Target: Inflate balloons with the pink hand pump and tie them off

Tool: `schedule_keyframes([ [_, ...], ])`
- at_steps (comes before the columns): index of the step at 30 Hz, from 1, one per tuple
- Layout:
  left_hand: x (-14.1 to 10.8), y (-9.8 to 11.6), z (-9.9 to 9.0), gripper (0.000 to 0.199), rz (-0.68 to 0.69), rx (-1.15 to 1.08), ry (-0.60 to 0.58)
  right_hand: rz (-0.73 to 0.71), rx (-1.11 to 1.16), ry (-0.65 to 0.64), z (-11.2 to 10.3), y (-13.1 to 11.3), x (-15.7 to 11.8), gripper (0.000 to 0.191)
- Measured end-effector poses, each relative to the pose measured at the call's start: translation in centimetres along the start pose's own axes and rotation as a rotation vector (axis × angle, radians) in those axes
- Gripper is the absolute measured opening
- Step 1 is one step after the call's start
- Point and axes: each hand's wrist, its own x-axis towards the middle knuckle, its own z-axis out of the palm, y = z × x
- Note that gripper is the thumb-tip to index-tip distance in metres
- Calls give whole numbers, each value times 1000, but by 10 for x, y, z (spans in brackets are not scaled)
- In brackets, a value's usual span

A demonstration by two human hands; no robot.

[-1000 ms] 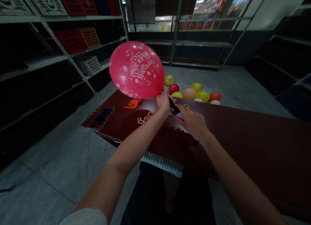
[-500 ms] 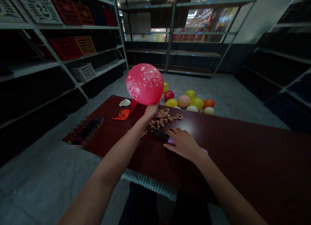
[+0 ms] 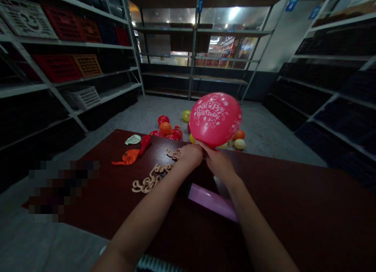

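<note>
A round pink balloon [image 3: 216, 119] with white "Happy Birthday" print is above the far edge of the dark red table [image 3: 279, 185]. My left hand [image 3: 192, 155] is closed at the balloon's underside, around its neck, which is hidden. Against it, my right hand [image 3: 219, 162] is closed at the same spot, its fingers partly under the balloon. Below my hands lies a purple cylinder [image 3: 213, 202]. Tan curled strips [image 3: 149, 182] lie left of it, partly behind my left forearm. Uninflated orange [image 3: 131, 157], red [image 3: 145, 144] and pale [image 3: 133, 139] balloons rest farther left.
Several inflated balloons [image 3: 165, 128] lie on the floor beyond the table. Metal shelves with crates [image 3: 61, 66] stand at the left, more shelves at the back [image 3: 192, 72] and right. A pixelated dark item [image 3: 63, 189] is on the table's left end.
The pink balloon and my left hand have moved right in view. My right hand has let go of the purple cylinder and joined my left hand under the balloon. The view has shifted.
</note>
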Motion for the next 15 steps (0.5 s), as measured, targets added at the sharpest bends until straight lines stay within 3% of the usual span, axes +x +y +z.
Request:
schedule_keyframes([
  [7, 11, 1, -5, 36, 281, 213, -54, 28, 9, 46, 14, 38, 1, 54],
  [12, 12, -10, -13, 33, 339, 216, -62, 69, 29, 19, 12, 42, -6, 46],
  [15, 12, -19, -16, 30, 340, 122, -66, 42, 160, 23, 13, 44, -4, 39],
])
